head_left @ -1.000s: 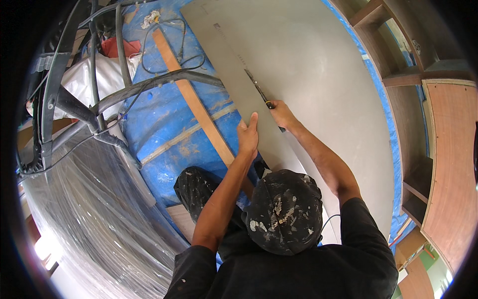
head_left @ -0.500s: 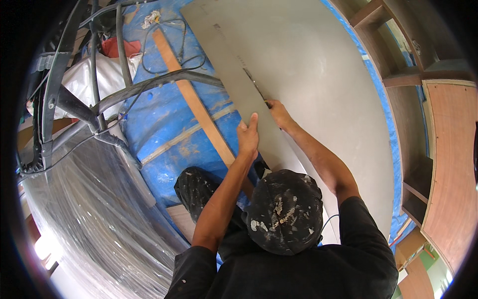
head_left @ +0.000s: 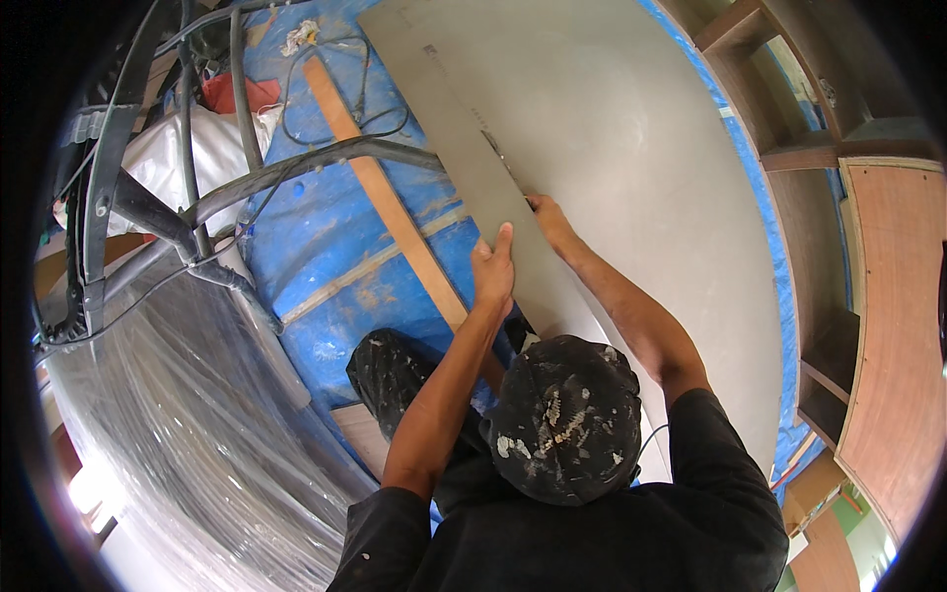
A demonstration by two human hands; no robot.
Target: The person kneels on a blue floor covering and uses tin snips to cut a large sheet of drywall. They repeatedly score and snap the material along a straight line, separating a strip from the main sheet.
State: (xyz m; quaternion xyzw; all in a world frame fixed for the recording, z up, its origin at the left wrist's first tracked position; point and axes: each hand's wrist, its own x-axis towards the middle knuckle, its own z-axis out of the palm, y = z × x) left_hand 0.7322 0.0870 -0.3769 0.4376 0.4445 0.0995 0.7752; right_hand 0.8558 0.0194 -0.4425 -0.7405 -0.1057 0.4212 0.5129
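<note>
My left hand (head_left: 493,271) grips the near left edge of a long grey panel strip (head_left: 469,178), thumb on top and fingers curled beneath. Along the strip's right side runs a narrow dark line, with a larger grey sheet (head_left: 661,217) beyond it. At that line my right hand (head_left: 550,222) is closed around the dark end of a slim tool, mostly hidden by the fingers. Farther along the same line, a short length of thin dark blade (head_left: 494,147) shows. Its kind is unclear. Nearer my body, a pale gap opens between strip and sheet.
A blue tarp (head_left: 326,257) carries a wooden plank (head_left: 390,217) and a looped cable (head_left: 395,128). Black metal tubing (head_left: 296,166) reaches the panel's left edge. Clear plastic sheeting (head_left: 187,395) covers something at lower left. Brown wooden shelving (head_left: 804,158) lines the right.
The visible dark blade along the line is shorter now, and its part nearest my right hand is out of sight. My right hand has shifted only slightly; my left keeps its grip.
</note>
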